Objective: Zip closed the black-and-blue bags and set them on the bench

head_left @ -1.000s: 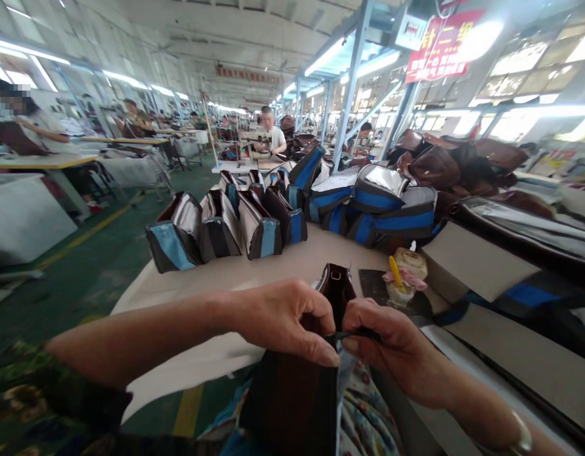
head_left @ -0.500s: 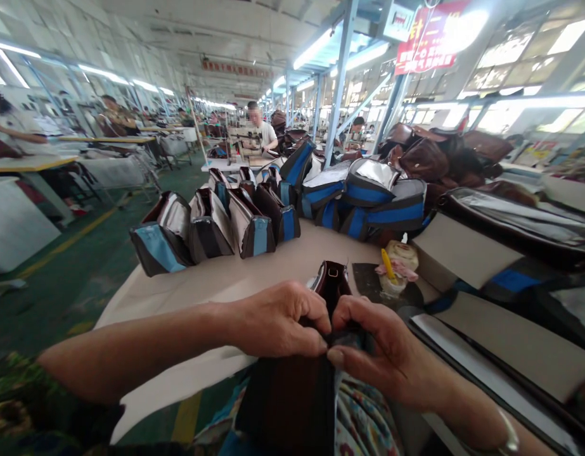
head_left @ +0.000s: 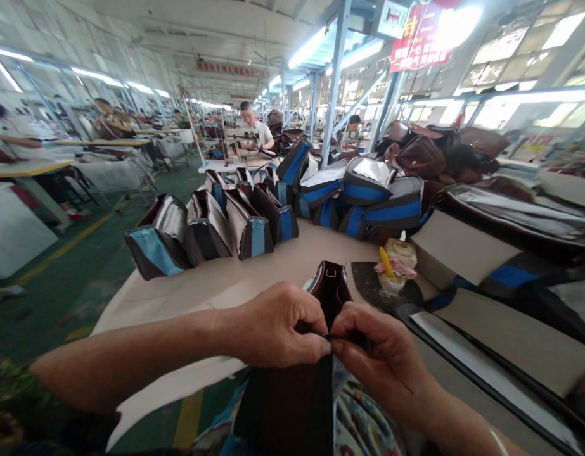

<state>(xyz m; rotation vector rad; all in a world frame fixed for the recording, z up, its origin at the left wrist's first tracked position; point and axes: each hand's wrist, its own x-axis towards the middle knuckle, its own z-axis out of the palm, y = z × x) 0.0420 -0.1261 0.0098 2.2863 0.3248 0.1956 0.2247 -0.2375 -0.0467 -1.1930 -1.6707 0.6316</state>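
The dark bag (head_left: 285, 405) is standing mouth-up right in front of the person, its near end showing below the hands and its far end pointing over the pale worktop (head_left: 216, 278). The left hand (head_left: 277, 326) is pinching the bag's top edge between thumb and bent fingers, and the right hand (head_left: 385, 351) is pinching the same edge just beside it. I am guessing the bag is being light, with sides stiff enough to stand but a rim soft enough to bend, so the rim is looking like the best place to hold. Its inside is looking smooth and brown, and a small square metal ring (head_left: 330, 273) is shining at the far end. Flowery cloth (head_left: 366, 415) is bunching softly to the right of the dark bag. Beyond it, to the right, a yellow handle (head_left: 386, 261) is sticking up from a messy little pot (head_left: 392, 286). Beyond it, to the left, boxy bags (head_left: 254, 237) with slanting sides are standing in rows. Farther off, shiny brown bags (head_left: 423, 155) are slumping in a heap.
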